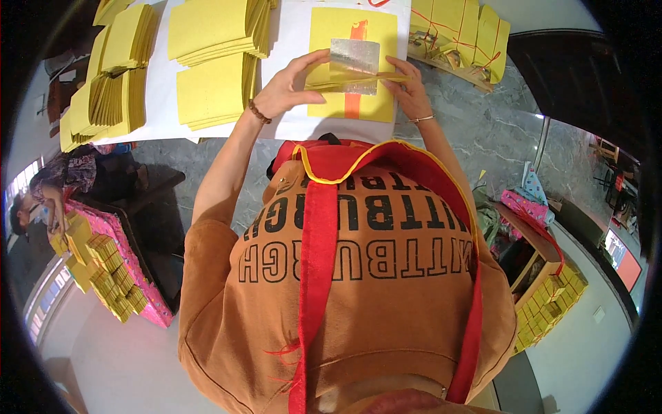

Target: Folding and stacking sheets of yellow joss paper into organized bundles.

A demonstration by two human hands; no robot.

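Note:
On the white-covered table, a large yellow paper sheet (324,27) lies flat, with a silver foil square (353,56) and an orange-red strip (352,105) down its middle. Across the foil runs a raised edge of yellow paper (358,81), seen nearly edge-on. My left hand (281,88) curves round its left end, with fingers and thumb on either side. At the right end, my right hand (412,90) grips it between bent fingers and thumb. How the raised paper joins the sheet underneath is hard to make out.
Piles of folded yellow paper (214,90) stand at the left of the table, with more stacks (124,48) further left. Red-tied yellow bundles (458,34) sit at the far right. A person (58,200) works at lower left beside yellow packets (110,269). More packets (552,307) fill the lower right.

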